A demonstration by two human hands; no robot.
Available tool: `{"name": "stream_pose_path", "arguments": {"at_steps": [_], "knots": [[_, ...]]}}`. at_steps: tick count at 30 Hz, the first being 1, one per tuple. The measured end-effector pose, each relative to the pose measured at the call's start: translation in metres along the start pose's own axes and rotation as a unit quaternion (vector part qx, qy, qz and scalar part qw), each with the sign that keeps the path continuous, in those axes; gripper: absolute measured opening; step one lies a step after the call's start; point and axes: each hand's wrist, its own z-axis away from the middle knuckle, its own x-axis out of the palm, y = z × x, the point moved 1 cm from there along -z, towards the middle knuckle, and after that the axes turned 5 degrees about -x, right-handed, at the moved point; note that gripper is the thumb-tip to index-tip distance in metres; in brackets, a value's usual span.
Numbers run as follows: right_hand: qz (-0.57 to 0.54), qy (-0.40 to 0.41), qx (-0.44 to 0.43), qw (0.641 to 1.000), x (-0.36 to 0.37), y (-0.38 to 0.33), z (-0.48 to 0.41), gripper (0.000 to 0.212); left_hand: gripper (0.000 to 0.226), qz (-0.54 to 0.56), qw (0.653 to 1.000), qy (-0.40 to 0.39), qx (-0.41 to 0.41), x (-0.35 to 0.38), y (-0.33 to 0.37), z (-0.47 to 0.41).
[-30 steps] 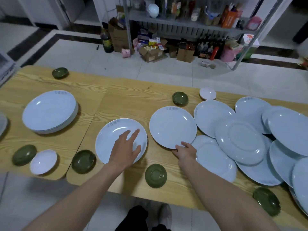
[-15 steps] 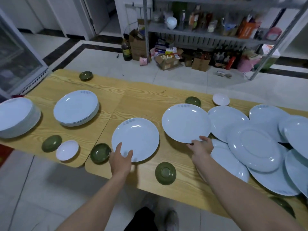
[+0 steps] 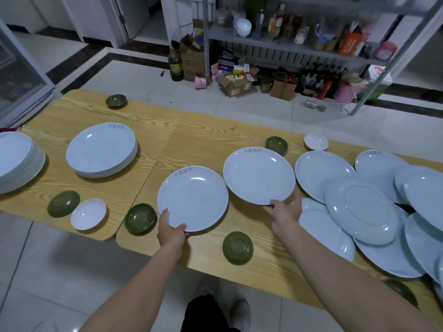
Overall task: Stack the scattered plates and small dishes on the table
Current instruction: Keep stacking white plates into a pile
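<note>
My left hand [image 3: 170,230] grips the near rim of a pale blue plate [image 3: 193,198] at the table's middle. My right hand [image 3: 284,209] grips the near rim of a second pale blue plate [image 3: 259,174], which is raised and tilted, its left edge just over the first plate. Two plate stacks stand at the left: a middle stack [image 3: 102,149] and a far-left stack [image 3: 16,161]. Several loose plates [image 3: 364,207] lie overlapping on the right. Small green dishes [image 3: 140,218] [image 3: 237,247] [image 3: 63,203] and white dishes [image 3: 88,213] [image 3: 316,141] are scattered about.
The wooden table [image 3: 203,140] is made of two joined tops with rounded near corners. Further green dishes sit at the back left [image 3: 116,101] and behind the held plate [image 3: 276,145]. A metal shelf rack [image 3: 299,46] with boxes and bottles stands beyond the table.
My left hand slid from the plate's centre to its near rim and took hold. My right hand lifted its plate and carried it left towards the other one. The view shifted left.
</note>
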Motion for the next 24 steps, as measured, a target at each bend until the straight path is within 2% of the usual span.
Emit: {"name": "stream_pose_path", "arguments": {"at_steps": [5, 13, 20, 24], "knots": [[-0.007, 0.000, 0.007, 1.000, 0.002, -0.002, 0.002, 0.086, 0.090, 0.052, 0.998, -0.016, -0.026, 0.000, -0.001, -0.005], [-0.030, -0.047, -0.005, 0.998, 0.008, -0.018, 0.012, 0.087, 0.089, 0.096, 0.994, -0.046, -0.010, -0.010, 0.013, 0.008], [0.037, -0.140, -0.072, 0.987, 0.016, -0.038, 0.039, 0.088, 0.086, 0.161, 0.982, -0.073, 0.062, -0.029, 0.037, 0.032], [0.034, -0.181, -0.081, 0.980, 0.026, -0.042, 0.055, 0.090, 0.086, 0.174, 0.977, -0.069, 0.101, -0.048, 0.052, 0.039]]}}
